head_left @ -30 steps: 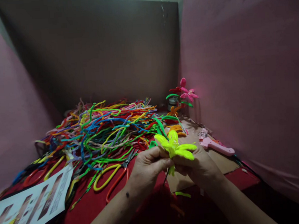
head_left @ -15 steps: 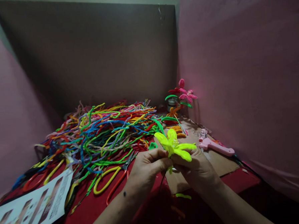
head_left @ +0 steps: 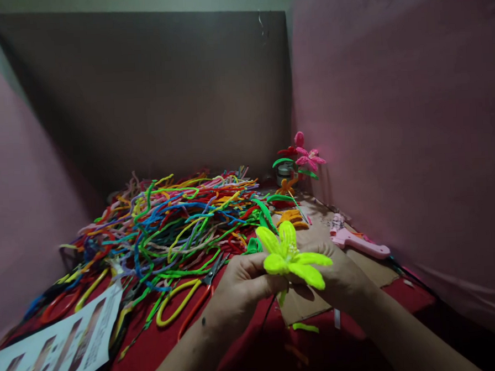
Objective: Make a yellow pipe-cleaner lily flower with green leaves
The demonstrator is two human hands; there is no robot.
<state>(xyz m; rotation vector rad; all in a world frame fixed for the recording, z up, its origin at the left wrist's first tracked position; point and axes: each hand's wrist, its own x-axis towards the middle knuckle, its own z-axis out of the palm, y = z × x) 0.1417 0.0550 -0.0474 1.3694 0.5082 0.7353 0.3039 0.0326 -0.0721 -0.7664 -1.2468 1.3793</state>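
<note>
A bright yellow pipe-cleaner flower (head_left: 290, 258) with several petals is held up in front of me, above a piece of cardboard. My left hand (head_left: 247, 288) pinches it from the left, thumb and fingers closed at its base. From the right, my right hand (head_left: 331, 275) reaches behind the petals, its fingers curled at the underside and partly hidden by the flower. A short yellow-green tip hangs below the petals between the hands. Just left of my left hand lie scissors (head_left: 179, 302) with one yellow and one red handle loop.
A big heap of coloured pipe cleaners (head_left: 183, 216) fills the left back. To the right, a pink glue gun (head_left: 358, 241) rests on the cardboard (head_left: 380, 267). Pink flowers (head_left: 310, 159) stand at the back corner. A printed sheet (head_left: 60, 345) lies front left. Walls enclose the table.
The yellow flower and both hands sit slightly lower in view, and the flower's face has turned a little. My right hand has shifted slightly to the right; the flower is still held.
</note>
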